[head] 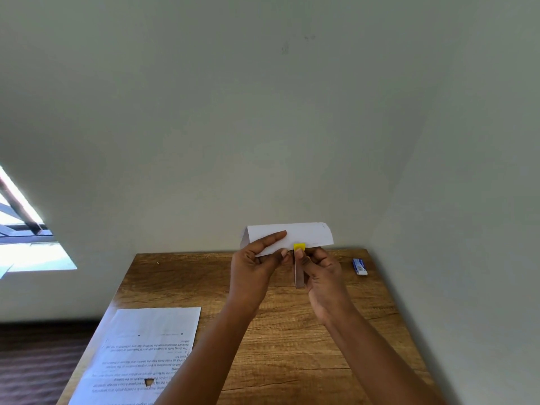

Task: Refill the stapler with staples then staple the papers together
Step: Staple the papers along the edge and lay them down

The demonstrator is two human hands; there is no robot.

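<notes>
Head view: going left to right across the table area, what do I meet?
Window → printed sheets lying on the wooden table → left hand holding the folded paper → stapler gripped by the right hand → staple box.

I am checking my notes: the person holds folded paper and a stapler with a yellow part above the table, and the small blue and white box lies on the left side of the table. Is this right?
One detail is wrong. The small blue and white box lies on the right side of the table, near the wall, as the head view shows. The folded paper and the stapler are held above the table as you wrote.
</notes>
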